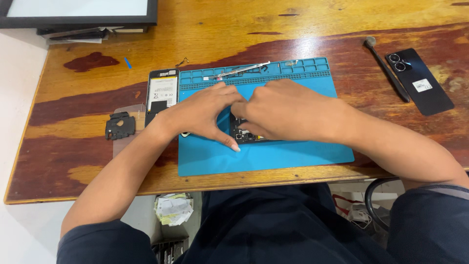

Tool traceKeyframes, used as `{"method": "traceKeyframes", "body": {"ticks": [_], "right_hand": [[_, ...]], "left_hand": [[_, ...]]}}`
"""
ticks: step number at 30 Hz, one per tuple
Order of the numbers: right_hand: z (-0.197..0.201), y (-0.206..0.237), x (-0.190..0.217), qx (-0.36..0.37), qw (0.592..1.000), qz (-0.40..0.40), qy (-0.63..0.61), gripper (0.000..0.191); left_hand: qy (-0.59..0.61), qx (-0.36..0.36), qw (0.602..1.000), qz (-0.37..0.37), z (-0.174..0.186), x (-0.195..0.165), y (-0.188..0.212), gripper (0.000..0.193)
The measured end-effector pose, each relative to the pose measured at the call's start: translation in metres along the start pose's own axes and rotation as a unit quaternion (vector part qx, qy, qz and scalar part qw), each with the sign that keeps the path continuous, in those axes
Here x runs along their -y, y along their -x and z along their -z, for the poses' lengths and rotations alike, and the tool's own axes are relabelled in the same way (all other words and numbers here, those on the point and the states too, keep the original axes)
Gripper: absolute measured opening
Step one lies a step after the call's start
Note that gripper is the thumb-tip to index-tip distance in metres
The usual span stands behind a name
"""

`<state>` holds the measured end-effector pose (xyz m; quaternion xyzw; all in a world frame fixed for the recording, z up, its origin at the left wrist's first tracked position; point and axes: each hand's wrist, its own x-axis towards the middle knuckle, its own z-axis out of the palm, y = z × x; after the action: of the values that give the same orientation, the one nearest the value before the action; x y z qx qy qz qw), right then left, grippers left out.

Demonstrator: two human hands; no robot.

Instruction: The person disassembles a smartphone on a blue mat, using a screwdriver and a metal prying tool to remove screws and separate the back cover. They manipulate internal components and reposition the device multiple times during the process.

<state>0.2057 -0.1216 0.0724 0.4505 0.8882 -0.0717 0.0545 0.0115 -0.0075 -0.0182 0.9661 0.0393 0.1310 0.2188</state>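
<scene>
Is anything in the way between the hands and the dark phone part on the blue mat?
Nothing visible is. The left hand and right hand both rest directly on the dark phone part, which lies on the blue mat.

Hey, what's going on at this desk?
A person has both hands on an opened phone lying on a blue repair mat. The left hand braces it; the right hand covers most of it. Beside the mat lies a phone battery, and further left a small black inner cover. To the right are a black back cover and a brush.
</scene>
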Motion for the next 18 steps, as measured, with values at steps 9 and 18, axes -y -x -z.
{"method": "traceKeyframes", "body": {"ticks": [9, 18], "right_hand": [[-0.005, 0.003, -0.009, -0.005, 0.996, 0.059, -0.067, 0.054], [0.018, 0.013, -0.005, 0.131, 0.99, -0.037, -0.034, 0.03]], "left_hand": [[-0.055, 0.068, 0.993, 0.082, -0.002, 0.001, -0.003, 0.086], [0.004, 0.009, 1.0, 0.01, 0.0, 0.0, 0.001, 0.091]]}}
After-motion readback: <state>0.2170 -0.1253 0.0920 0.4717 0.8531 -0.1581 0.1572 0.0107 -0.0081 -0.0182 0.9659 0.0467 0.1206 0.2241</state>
